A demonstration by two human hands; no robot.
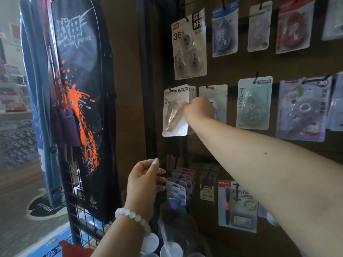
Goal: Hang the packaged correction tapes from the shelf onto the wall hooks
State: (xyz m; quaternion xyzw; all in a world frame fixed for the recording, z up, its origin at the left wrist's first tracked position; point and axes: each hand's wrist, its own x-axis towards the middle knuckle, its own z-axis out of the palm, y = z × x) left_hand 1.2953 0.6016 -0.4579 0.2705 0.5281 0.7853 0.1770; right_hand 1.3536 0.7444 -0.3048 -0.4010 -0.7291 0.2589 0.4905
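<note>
Evidently the right hand [199,108] had its grip pinched on the right edge of a packaged correction tape [175,111], presumably steadying the card where its slot sat on the wall hook [170,89] just above and left of the grip. More cards of the kind hung behind it. Well below that grip, the left hand [146,179] hovered with fingers loosely curled, holding nothing I could make out, near the blue packs [176,196].
</note>
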